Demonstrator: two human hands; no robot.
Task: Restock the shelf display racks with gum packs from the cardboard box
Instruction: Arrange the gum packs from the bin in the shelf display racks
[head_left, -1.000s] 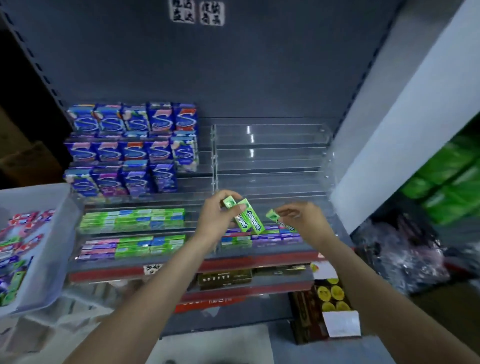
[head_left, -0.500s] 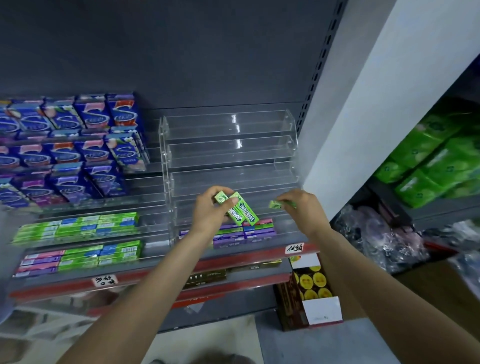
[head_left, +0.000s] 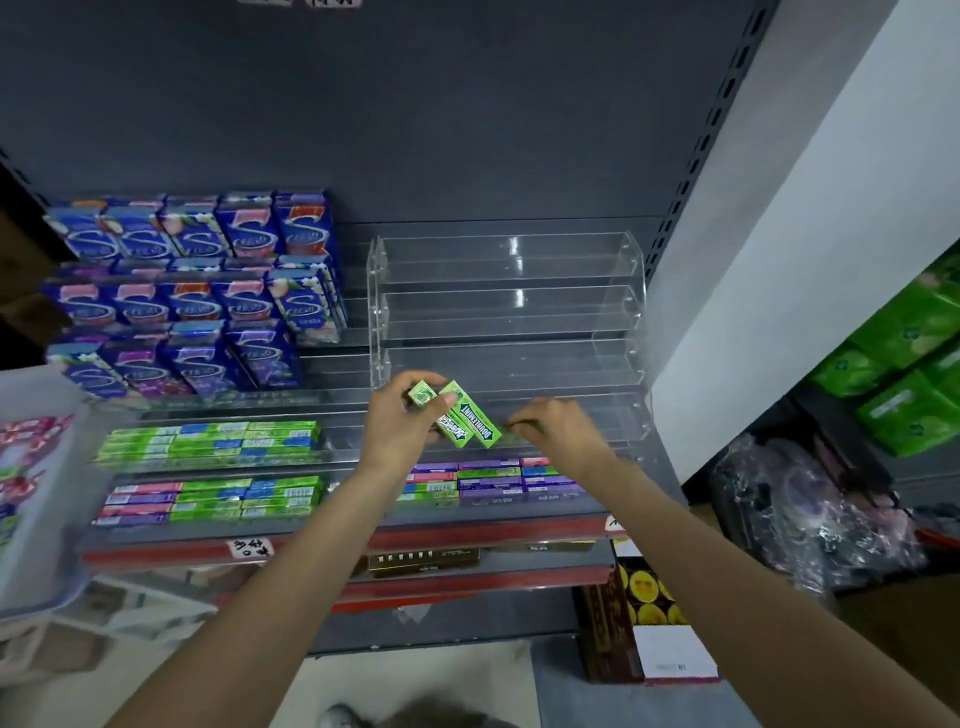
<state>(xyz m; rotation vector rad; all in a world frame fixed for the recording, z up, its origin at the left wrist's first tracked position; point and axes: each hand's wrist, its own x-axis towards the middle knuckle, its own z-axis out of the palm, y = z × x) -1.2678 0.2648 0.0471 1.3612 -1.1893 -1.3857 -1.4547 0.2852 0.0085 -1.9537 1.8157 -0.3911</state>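
Observation:
My left hand (head_left: 402, 423) grips a bunch of green gum packs (head_left: 465, 421) in front of the clear acrylic rack (head_left: 509, 312) on the right of the shelf. My right hand (head_left: 558, 428) pinches one green gum pack (head_left: 524, 427) low over the rack's second-lowest tier; most of that pack is hidden by my fingers. The rack's lowest tier holds purple, pink and green gum packs (head_left: 491, 480). Its upper tiers hold nothing. The left rack holds rows of green and blue slim packs (head_left: 208, 441) and blue boxes (head_left: 208, 291) above.
A pale plastic bin (head_left: 36, 499) with red and blue packs sits at the left edge. A white wall (head_left: 810, 260) bounds the shelf on the right, with green packages (head_left: 904, 364) beyond. A dark box with yellow discs (head_left: 644, 613) stands on the floor below.
The view has swung back left, bringing the bin and left rack into sight. My right hand has lowered its pack toward the rack tier; my left hand keeps its bunch.

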